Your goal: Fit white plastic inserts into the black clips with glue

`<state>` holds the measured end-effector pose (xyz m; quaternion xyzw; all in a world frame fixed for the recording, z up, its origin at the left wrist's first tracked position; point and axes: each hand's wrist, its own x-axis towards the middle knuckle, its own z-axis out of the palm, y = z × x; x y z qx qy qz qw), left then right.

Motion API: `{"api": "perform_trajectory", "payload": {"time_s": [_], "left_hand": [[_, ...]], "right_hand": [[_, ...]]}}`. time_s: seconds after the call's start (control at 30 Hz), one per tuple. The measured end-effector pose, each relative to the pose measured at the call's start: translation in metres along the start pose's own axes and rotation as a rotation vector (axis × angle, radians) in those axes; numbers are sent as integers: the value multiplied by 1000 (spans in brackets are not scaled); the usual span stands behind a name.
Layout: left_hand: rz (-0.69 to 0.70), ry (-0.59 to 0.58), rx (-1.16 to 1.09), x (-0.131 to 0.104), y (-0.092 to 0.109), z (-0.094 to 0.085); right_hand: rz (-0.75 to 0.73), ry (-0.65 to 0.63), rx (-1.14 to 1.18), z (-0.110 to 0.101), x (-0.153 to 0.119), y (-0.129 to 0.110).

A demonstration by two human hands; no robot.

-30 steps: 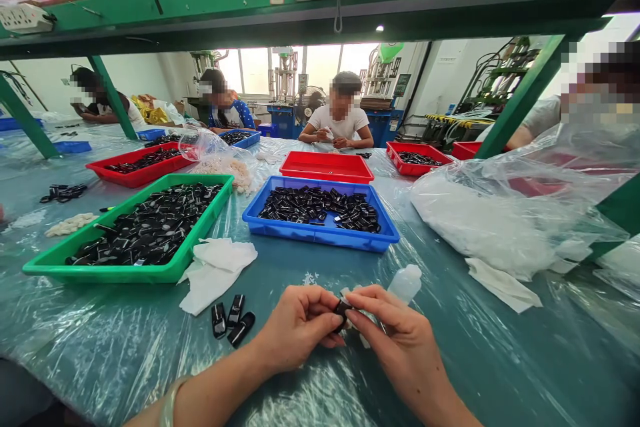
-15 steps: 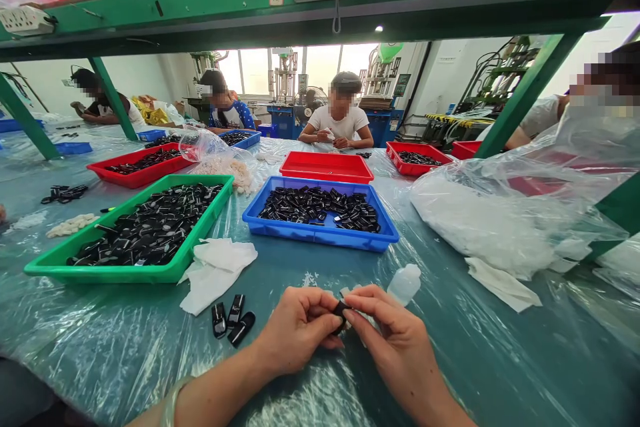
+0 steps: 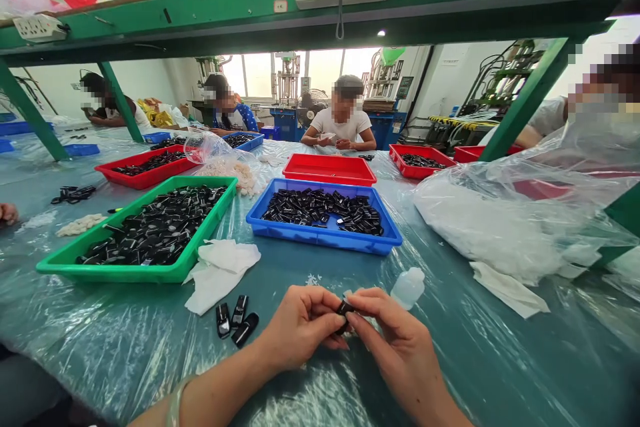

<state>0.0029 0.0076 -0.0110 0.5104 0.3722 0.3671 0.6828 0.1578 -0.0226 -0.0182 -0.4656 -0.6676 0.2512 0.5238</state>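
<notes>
My left hand (image 3: pixel 303 325) is closed with thumb and fingers pinching a small black plastic piece (image 3: pixel 344 309). My right hand (image 3: pixel 400 340) meets it from the other side, thumb and index finger pressed on the same piece. A pale, translucent bit shows at the piece's upper edge; its kind is unclear. Fingers hide most of the held piece. Left of my hands, several glossy black pieces (image 3: pixel 239 311) lie on the plastic sheeting. A translucent white squeeze bottle (image 3: pixel 409 287) is just beyond my right hand.
A blue tray (image 3: pixel 320 238) and a green tray (image 3: pixel 130 271) hold many black pieces. Beside them lies a white cloth (image 3: pixel 220 273). At right are a clear bag (image 3: pixel 490 227) and another white cloth (image 3: pixel 510 289). A green shelf beam (image 3: pixel 225 10) crosses overhead. Co-workers sit around the table.
The view has shifted slightly, so the surroundings sit a little lower and further right. Both hands keep hold of the black piece, which seems slightly turned. A person's hand shows more at far left.
</notes>
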Motion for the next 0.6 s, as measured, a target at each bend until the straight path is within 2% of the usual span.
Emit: {"api": "perform_trajectory", "payload": {"time_s": [0.13, 0.23, 0.3, 0.37, 0.43, 0.53, 0.6], "left_hand": [[3, -14, -23, 2, 0, 1], [44, 65, -59, 6, 6, -4], [98, 192, -108, 11, 15, -14], [165, 408, -204, 15, 26, -30], [241, 562, -258, 17, 38, -50], [352, 736, -326, 14, 52, -80], [398, 798, -347, 10, 58, -97]], "right_hand": [[51, 22, -25, 2, -2, 7], [121, 59, -34, 3, -3, 17], [128, 26, -55, 2, -3, 25], [133, 19, -72, -1, -2, 32], [134, -7, -93, -2, -2, 37], [144, -40, -111, -2, -3, 40], [158, -59, -107, -1, -6, 41]]}}
